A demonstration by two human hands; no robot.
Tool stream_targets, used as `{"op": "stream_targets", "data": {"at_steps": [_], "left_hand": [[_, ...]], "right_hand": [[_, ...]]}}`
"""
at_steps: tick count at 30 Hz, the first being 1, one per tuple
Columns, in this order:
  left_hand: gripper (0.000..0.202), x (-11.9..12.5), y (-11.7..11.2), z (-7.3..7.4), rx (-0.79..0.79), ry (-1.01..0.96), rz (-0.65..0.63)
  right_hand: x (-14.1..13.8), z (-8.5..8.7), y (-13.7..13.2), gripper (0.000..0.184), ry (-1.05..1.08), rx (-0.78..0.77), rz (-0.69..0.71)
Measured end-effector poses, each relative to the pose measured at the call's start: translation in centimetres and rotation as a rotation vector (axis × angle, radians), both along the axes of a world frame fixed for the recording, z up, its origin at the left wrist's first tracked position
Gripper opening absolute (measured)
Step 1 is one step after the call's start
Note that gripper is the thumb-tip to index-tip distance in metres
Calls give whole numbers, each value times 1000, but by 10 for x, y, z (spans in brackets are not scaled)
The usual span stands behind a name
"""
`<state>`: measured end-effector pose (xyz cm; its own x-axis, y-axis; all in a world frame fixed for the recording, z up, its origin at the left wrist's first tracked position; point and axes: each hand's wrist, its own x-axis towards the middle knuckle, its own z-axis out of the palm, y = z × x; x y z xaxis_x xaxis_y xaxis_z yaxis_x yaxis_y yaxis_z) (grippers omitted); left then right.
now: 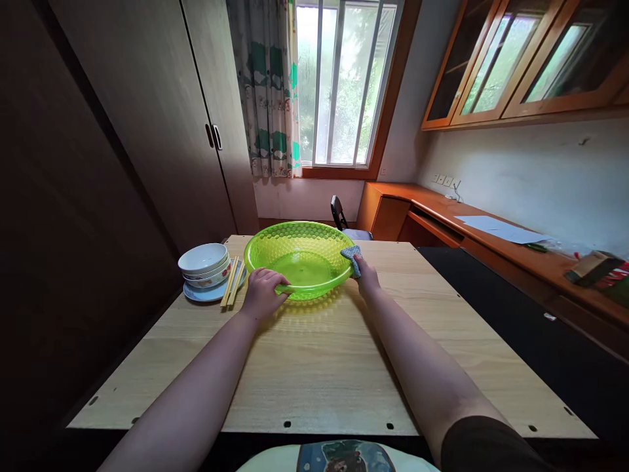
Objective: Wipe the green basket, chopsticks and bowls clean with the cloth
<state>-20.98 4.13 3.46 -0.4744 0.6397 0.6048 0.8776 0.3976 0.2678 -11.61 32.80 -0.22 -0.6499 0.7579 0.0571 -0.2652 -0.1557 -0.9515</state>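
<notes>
A translucent green plastic basin (304, 265) is on the far half of the wooden table, its dimpled inside facing me. My left hand (266, 292) grips its near-left rim, with the thumb on the inner side. At the right rim, my right hand (366, 273) is closed on a grey-blue cleaning cloth (351, 253), which is folded over the basin's edge. Left of the basin stands a stack of white bowls (203, 259) on a light-blue plate (196, 294). Several pale chopsticks (230, 288) lean on the plate's right side.
The light wooden table (314, 373) spreads out before me. Behind it is a dark chair (337, 213). An orange-brown desk (422, 196) runs along the right wall, bearing white paper (501, 229) and a box (597, 267). A tall dark wardrobe (147, 118) borders the left.
</notes>
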Motion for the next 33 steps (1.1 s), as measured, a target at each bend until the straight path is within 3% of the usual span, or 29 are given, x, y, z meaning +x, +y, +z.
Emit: {"op": "stream_targets", "data": {"at_steps": [3,7,12,17,21,25,29,33], "left_hand": [[6,0,-1,0,-16,-1,5],[13,-3,-2,0,-37,-9,-10],[8,-4,-2,0,-48,-5,-23],[5,-3,-4,-1,5,-45,-16],[10,-7,-6,-5,258,-165,39],[21,-5,-4,-8,602,-446,80],[22,4,4,-6,838,-651,38],[20,11,15,-3,1187,-915,-25]], "right_hand": [[1,6,1,30,17,-157,131],[2,8,4,20,104,-324,189],[-1,1,14,4,156,-450,-6],[-4,-6,25,14,171,-475,-163],[-5,-11,28,21,165,-479,-226],[-7,-13,24,20,179,-443,-239],[-9,-14,21,13,195,-388,-237],[-9,-17,21,12,193,-351,-236]]}}
